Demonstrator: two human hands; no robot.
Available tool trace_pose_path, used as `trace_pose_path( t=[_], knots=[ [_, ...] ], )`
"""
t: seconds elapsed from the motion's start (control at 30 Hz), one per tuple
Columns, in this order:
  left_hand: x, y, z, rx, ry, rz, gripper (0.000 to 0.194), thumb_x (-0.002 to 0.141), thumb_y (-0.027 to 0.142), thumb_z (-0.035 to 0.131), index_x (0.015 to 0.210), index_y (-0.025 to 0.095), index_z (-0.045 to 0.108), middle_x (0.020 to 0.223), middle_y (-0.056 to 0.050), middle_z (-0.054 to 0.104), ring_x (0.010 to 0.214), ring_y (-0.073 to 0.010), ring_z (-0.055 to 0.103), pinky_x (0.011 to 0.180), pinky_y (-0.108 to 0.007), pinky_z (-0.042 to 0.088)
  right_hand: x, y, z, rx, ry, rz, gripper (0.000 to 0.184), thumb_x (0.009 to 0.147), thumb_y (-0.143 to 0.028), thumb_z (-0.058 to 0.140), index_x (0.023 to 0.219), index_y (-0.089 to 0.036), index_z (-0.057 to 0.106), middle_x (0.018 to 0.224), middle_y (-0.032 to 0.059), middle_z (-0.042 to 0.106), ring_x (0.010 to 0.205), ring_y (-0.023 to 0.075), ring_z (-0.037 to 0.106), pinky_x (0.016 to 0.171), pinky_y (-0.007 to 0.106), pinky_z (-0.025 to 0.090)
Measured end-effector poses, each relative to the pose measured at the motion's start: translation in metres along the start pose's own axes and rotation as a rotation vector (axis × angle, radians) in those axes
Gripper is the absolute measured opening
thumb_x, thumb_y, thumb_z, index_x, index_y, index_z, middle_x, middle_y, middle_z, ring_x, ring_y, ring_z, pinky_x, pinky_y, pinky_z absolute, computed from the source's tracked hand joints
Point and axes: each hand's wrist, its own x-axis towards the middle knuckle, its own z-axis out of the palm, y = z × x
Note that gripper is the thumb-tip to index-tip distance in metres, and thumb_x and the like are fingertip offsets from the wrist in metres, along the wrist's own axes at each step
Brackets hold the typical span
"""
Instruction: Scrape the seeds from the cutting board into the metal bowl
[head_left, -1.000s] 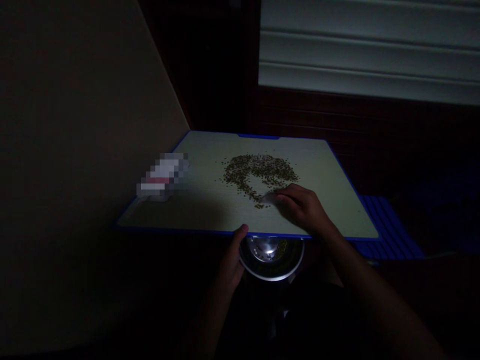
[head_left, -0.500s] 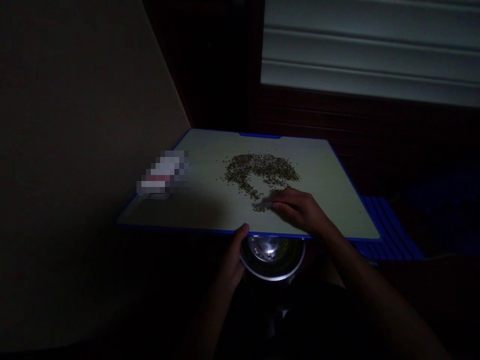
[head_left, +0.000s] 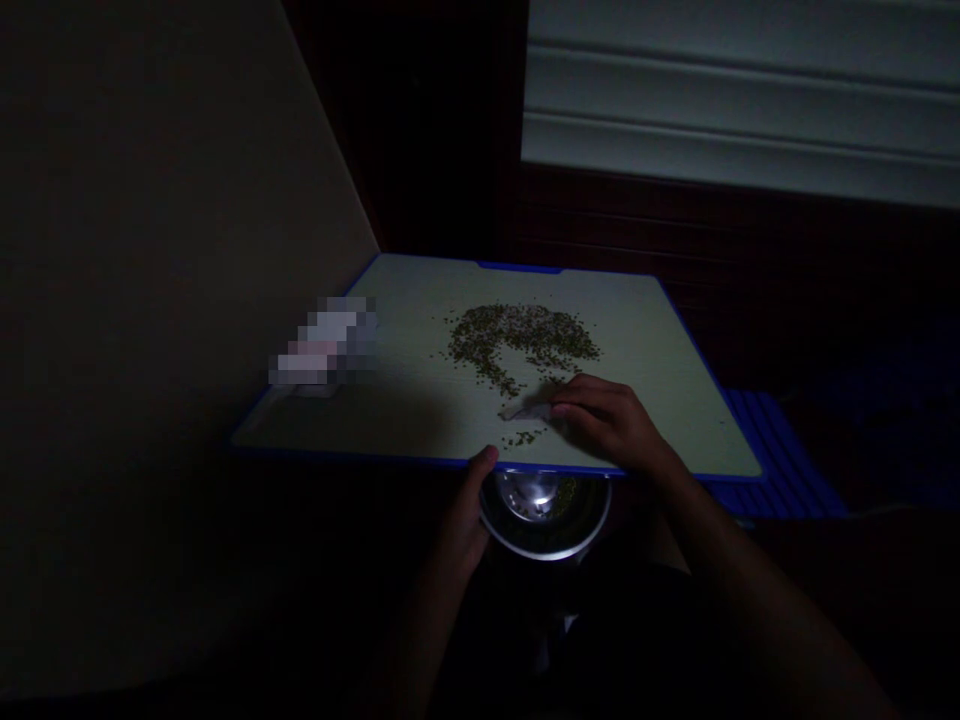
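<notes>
On a pale board with blue edging [head_left: 405,400] lies a curved spread of small greenish seeds or beans [head_left: 480,340]. Between the thumb and fingers of my right hand [head_left: 611,415] is a thin, flat, greyish piece [head_left: 529,411], its tip on the board. A small cluster of the seeds [head_left: 523,438] sits just in front of it. My left hand [head_left: 466,520] is closed at the left rim of a shiny metal bowl [head_left: 545,555], thumb up at the board's near edge; its other fingers are mostly hidden. Some seeds show inside the bowl, under the board's edge.
A blurred-out white and reddish item [head_left: 322,345] rests at the board's left side. A wall [head_left: 187,250] borders the left, and white slatted panels [head_left: 735,90] stand behind. Blue striped cloth [head_left: 780,455] lies to the right. The scene is very dark.
My right hand has shifted slightly right, and the flat piece now lies behind the small seed cluster. That cluster has moved nearer the board's front edge. My left hand and the bowl stay put.
</notes>
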Motion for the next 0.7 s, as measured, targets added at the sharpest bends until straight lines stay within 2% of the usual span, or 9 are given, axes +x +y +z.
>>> trace_pose_path(
  t=[0.13, 0.27, 0.37, 0.5, 0.6, 0.7],
  knots=[
    [0.001, -0.001, -0.002, 0.01, 0.018, -0.007, 0.056, 0.078, 0.035, 0.081, 0.127, 0.012, 0.067, 0.122, -0.014, 0.074, 0.121, -0.033, 0.065, 0.108, -0.044, 0.049, -0.001, -0.002, -0.001, 0.008, 0.083, 0.039, 0.019, 0.097, -0.035, 0.061, 0.105, -0.025, 0.076, 0.095, 0.005, 0.074, 0.085, 0.0195, 0.068, 0.078, 0.035, 0.053],
    [0.001, 0.0, -0.003, 0.02, -0.005, -0.004, 0.052, 0.079, 0.037, 0.081, 0.123, 0.012, 0.069, 0.124, -0.016, 0.073, 0.122, -0.0343, 0.064, 0.107, -0.045, 0.05, -0.004, 0.001, -0.004, -0.039, 0.196, 0.107, 0.016, 0.095, -0.032, 0.063, 0.095, -0.022, 0.076, 0.085, 0.0045, 0.073, 0.077, 0.0195, 0.067, 0.071, 0.033, 0.051],
    [0.0, 0.0, -0.004, 0.026, 0.033, -0.019, 0.051, 0.077, 0.036, 0.082, 0.12, 0.011, 0.07, 0.123, -0.016, 0.074, 0.122, -0.0347, 0.064, 0.106, -0.043, 0.05, -0.008, 0.001, -0.007, -0.08, 0.231, 0.144, 0.014, 0.093, -0.029, 0.063, 0.09, -0.021, 0.074, 0.082, 0.0043, 0.072, 0.076, 0.0194, 0.066, 0.07, 0.032, 0.05],
    [0.0, 0.0, -0.004, 0.036, 0.016, -0.024, 0.052, 0.077, 0.038, 0.082, 0.12, 0.011, 0.07, 0.121, -0.016, 0.074, 0.12, -0.0339, 0.065, 0.105, -0.042, 0.051, -0.013, -0.009, -0.004, -0.044, 0.129, 0.123, 0.015, 0.096, -0.03, 0.062, 0.096, -0.021, 0.073, 0.085, 0.0039, 0.071, 0.076, 0.018, 0.066, 0.07, 0.031, 0.051],
    [0.001, 0.0, -0.003, 0.036, 0.016, -0.033, 0.051, 0.078, 0.039, 0.081, 0.119, 0.011, 0.07, 0.118, -0.015, 0.075, 0.118, -0.0334, 0.066, 0.104, -0.043, 0.05, -0.015, -0.018, 0.001, -0.005, 0.007, 0.03, 0.016, 0.098, -0.031, 0.061, 0.104, -0.024, 0.074, 0.091, 0.0043, 0.072, 0.081, 0.018, 0.067, 0.073, 0.032, 0.053],
    [0.001, 0.0, 0.0, 0.024, -0.005, -0.067, 0.049, 0.08, 0.042, 0.079, 0.117, 0.012, 0.071, 0.116, -0.016, 0.075, 0.118, -0.0338, 0.066, 0.106, -0.045, 0.049, -0.014, -0.02, 0.004, -0.004, -0.044, -0.002, 0.017, 0.099, -0.031, 0.06, 0.106, -0.025, 0.075, 0.095, 0.0048, 0.072, 0.084, 0.0181, 0.067, 0.076, 0.033, 0.054]
  ],
)
